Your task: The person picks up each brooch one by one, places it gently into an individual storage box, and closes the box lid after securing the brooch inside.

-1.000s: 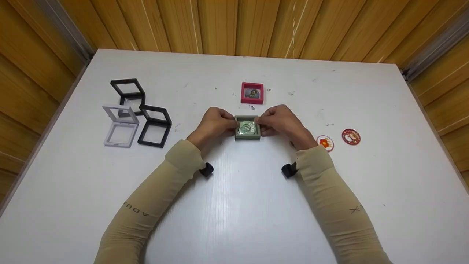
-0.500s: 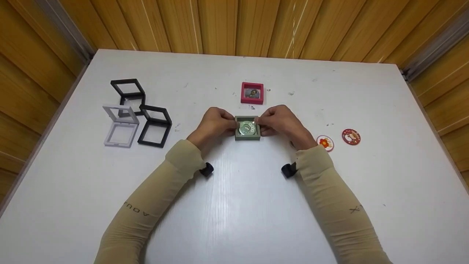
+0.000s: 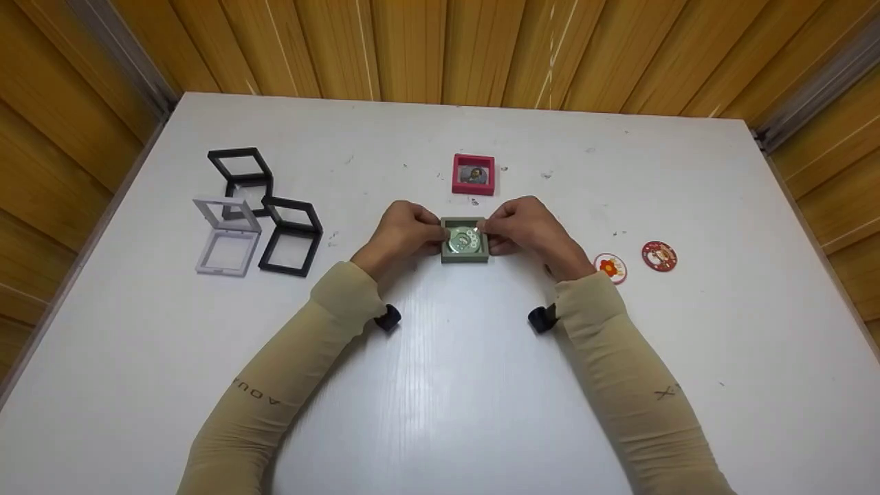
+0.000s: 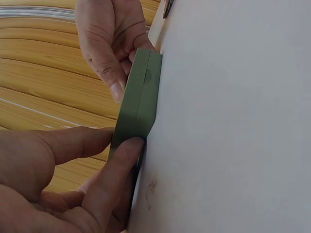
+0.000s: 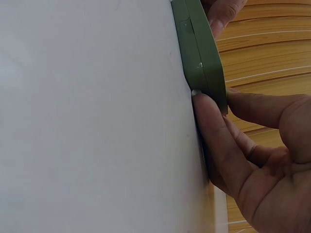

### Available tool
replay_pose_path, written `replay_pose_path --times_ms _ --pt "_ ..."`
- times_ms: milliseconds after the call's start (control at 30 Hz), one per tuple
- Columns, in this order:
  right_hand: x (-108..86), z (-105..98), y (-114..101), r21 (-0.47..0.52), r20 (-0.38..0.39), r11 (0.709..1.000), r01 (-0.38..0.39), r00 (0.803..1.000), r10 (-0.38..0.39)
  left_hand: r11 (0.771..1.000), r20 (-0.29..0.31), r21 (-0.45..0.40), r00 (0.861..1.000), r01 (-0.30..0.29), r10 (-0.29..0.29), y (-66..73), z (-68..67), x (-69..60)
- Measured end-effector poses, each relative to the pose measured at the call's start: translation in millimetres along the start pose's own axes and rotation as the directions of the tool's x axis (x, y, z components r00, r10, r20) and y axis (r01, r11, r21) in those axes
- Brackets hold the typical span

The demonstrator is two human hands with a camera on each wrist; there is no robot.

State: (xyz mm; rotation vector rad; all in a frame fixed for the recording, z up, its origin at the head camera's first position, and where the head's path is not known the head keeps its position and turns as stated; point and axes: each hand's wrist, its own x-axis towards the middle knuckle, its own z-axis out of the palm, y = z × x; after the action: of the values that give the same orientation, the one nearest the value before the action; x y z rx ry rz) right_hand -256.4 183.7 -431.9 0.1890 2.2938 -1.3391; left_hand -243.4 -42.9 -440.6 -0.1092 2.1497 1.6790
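A small square green frame (image 3: 465, 260) lies closed on the white table, with a round green badge (image 3: 464, 240) showing through its window. The left hand (image 3: 402, 234) pinches its left side, thumb on top and fingers at the edge. At the opposite side the right hand (image 3: 529, 227) grips it the same way. Both wrist views show the frame's green side wall (image 4: 141, 92) (image 5: 199, 53), its two halves pressed together along a thin seam.
A red frame (image 3: 473, 190) holding a picture lies behind the green one. At the left stand two black frames (image 3: 283, 272) (image 3: 218, 157) and a white frame (image 3: 223, 272), all unfolded. Two round badges, one white with a flower (image 3: 609, 267) and one red (image 3: 659, 256), lie at the right.
The gap between the green frame's two halves has closed, and the film over the badge now looks tighter. Both hands stay in the same place.
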Motion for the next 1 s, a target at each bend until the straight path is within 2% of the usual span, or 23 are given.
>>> replay_pose_path --times_ms 500,867,1000 --pt "-0.5 0.0 -0.6 -0.014 -0.007 1.0 0.005 1.0 -0.005 1.0 0.01 0.014 1.0 -0.018 0.017 -0.5 -0.5 1.2" --pt "-4.0 -1.0 -2.9 -0.026 -0.007 0.999 0.036 0.999 -0.037 1.0 -0.002 0.025 1.0 0.017 -0.017 0.4 -0.8 1.9" --pt "-6.4 2.4 -4.4 0.009 -0.026 0.999 0.036 0.999 -0.036 1.0 -0.007 0.029 1.0 0.011 -0.011 0.2 0.3 1.8"
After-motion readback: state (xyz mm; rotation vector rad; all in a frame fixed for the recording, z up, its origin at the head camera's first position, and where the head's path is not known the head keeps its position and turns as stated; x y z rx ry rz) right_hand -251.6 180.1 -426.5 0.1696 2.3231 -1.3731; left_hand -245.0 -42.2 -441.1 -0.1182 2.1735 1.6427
